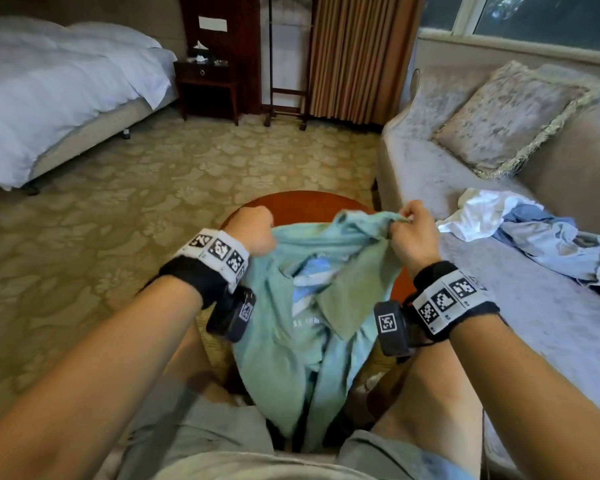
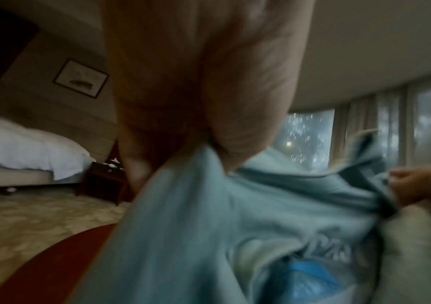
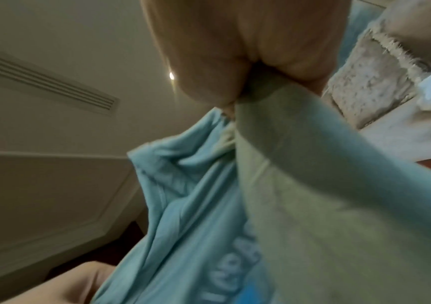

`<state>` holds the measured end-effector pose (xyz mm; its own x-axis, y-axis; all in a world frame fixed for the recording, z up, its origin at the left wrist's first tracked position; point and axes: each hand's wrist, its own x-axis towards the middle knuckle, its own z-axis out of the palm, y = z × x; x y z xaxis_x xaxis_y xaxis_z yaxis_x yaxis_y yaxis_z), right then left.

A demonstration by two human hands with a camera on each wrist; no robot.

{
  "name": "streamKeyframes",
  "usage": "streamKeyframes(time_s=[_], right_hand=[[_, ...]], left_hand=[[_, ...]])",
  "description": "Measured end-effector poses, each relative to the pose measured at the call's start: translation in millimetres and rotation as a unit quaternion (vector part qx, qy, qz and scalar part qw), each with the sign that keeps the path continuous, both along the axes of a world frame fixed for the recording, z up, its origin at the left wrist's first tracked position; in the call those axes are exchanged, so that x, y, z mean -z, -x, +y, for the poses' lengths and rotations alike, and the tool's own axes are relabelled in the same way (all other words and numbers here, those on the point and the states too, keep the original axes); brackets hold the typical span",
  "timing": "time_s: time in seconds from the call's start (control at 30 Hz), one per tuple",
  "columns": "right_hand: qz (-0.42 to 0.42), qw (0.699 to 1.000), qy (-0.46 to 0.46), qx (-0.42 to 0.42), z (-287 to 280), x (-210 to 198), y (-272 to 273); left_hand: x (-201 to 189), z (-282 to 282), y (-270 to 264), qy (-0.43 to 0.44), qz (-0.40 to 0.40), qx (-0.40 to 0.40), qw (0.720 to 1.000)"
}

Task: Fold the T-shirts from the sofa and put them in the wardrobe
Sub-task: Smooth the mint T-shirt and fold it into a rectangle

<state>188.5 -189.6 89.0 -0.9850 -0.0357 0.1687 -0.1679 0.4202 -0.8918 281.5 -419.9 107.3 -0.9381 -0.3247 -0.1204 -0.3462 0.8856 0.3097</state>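
Observation:
A light teal T-shirt [image 1: 291,327] with a blue and white print hangs crumpled between my two hands over a round red-brown table [image 1: 302,202]. My left hand [image 1: 253,230] grips its left part in a fist. My right hand [image 1: 409,230] pinches a bunched edge at the right. The left wrist view shows the teal T-shirt [image 2: 235,216] coming out of my left hand [image 2: 196,102], with my right hand [image 2: 417,185] at the far side. In the right wrist view my right hand [image 3: 248,51] clamps the teal T-shirt [image 3: 313,185]. More T-shirts [image 1: 520,226], white and pale blue, lie heaped on the sofa [image 1: 430,174].
The sofa runs along the right with a patterned cushion [image 1: 510,119]. A bed [image 1: 49,88] stands at the left, a dark nightstand [image 1: 208,84] and a wooden rack [image 1: 288,60] at the back by brown curtains. Patterned carpet [image 1: 153,202] lies between them.

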Motion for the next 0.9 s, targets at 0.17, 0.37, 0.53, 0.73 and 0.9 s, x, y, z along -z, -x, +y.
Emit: streamKeyframes(time_s=[0.17,0.37,0.53,0.73,0.9], right_hand=[[-0.045,0.998,-0.030,0.011,14,33,10],[-0.121,0.992,-0.026,-0.024,18,43,40],[-0.082,0.983,-0.165,0.017,29,34,71],[-0.054,0.958,-0.268,0.090,28,21,108],[-0.129,0.936,-0.300,0.132,14,2,153]], left_hand=[[44,-15,10,-0.002,0.073,-0.046,0.996],[39,-24,36,-0.221,0.116,-0.076,0.965],[8,-55,62,-0.165,-0.011,-0.007,0.986],[9,-79,105,0.041,0.042,-0.074,0.996],[8,-91,148,0.186,0.013,-0.147,0.971]])
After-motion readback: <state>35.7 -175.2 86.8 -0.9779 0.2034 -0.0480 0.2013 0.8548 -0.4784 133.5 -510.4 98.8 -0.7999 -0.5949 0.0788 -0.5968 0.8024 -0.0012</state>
